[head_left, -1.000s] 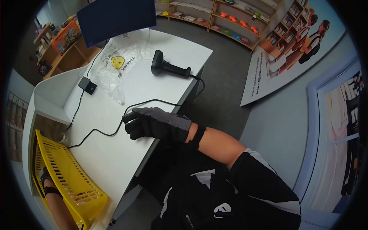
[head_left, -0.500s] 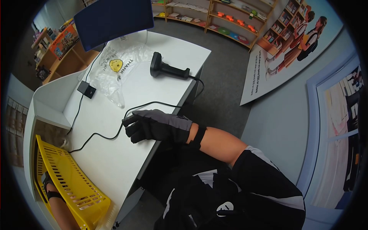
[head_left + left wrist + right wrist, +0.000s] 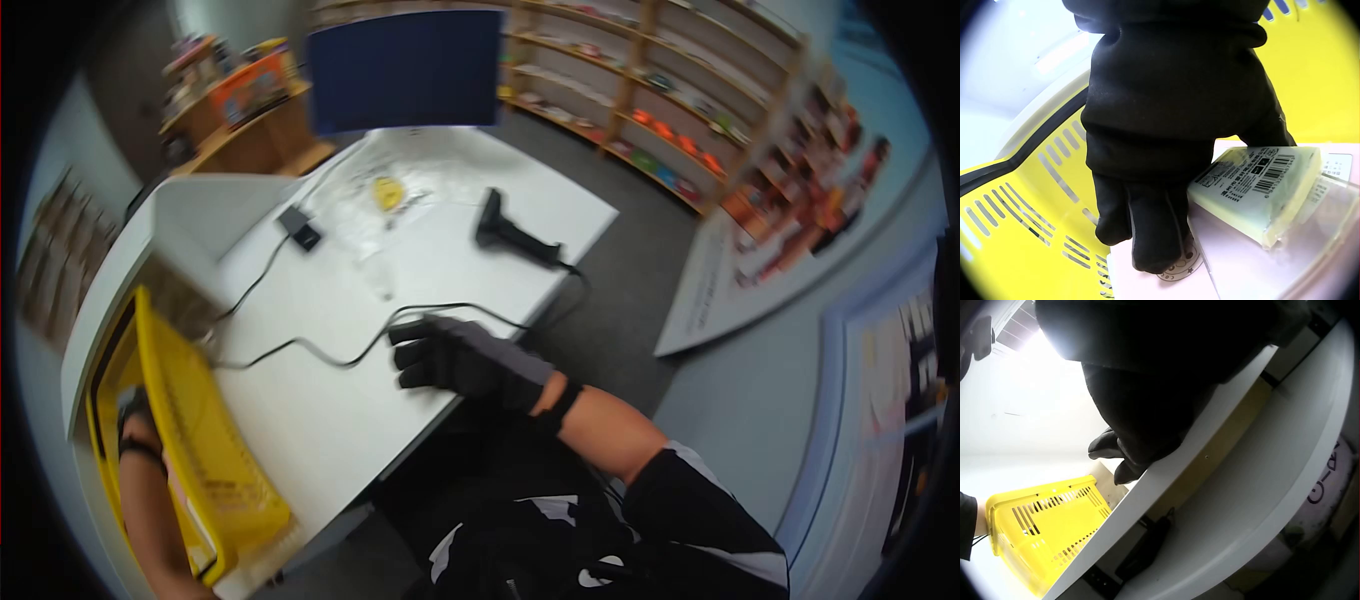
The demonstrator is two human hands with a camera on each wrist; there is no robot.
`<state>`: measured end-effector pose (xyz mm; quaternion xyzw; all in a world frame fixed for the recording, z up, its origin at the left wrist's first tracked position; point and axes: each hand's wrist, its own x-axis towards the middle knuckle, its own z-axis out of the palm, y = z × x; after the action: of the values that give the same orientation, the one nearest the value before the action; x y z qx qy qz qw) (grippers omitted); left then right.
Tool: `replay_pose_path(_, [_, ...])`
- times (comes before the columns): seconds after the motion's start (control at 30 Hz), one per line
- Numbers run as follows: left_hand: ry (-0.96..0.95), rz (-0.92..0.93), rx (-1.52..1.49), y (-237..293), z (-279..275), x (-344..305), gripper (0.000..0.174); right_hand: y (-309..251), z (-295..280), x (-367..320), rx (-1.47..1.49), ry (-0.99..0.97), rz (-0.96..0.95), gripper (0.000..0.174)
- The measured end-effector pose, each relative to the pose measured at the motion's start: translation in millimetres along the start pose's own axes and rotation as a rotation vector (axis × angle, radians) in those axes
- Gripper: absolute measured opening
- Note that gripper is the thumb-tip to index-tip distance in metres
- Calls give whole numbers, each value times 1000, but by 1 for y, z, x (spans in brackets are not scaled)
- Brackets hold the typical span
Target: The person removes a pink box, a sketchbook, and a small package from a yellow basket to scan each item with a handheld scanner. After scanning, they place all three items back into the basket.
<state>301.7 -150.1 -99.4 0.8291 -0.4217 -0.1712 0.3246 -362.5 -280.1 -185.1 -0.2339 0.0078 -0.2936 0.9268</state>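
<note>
My left hand (image 3: 135, 415), in a dark glove, is inside the yellow basket (image 3: 190, 430). In the left wrist view its fingers (image 3: 1154, 219) point down over a pink item (image 3: 1129, 269). A pale yellow packet with a barcode (image 3: 1254, 184) lies tilted between the fingers and thumb; whether it is pinched cannot be told. Beneath it is a clear plastic case (image 3: 1260, 269). My gloved right hand (image 3: 465, 365) is over the near edge of the white table (image 3: 330, 430), fingers loosely bent, holding nothing, beside a black cable (image 3: 320, 350).
A black scanner (image 3: 515, 235) lies on the table to the right, its cable trailing off the edge. Farther back are a clear plastic bag (image 3: 375, 235), a small black box (image 3: 298, 228) and a monitor (image 3: 405, 75). A raised white panel (image 3: 215, 215) borders the left side.
The head view has swung, so table, basket and monitor stand farther right or lower. My left hand stays in the basket; my right hand keeps its loose pose by the table edge.
</note>
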Motion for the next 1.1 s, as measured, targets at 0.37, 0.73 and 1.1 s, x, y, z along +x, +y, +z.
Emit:
replay_pose_path(0.37, [-162,-142,945,155,16,-109,57,5,13,7,-207,226,57,61])
replay_pose_path(0.73, [-216,-234,890,192,11,-82,61,0,-1,5,-96,88,2,59])
replay_pose_path(1.1, [-169,-265,299,305,-21,-133,67,1,6,4,-141,228,31,66])
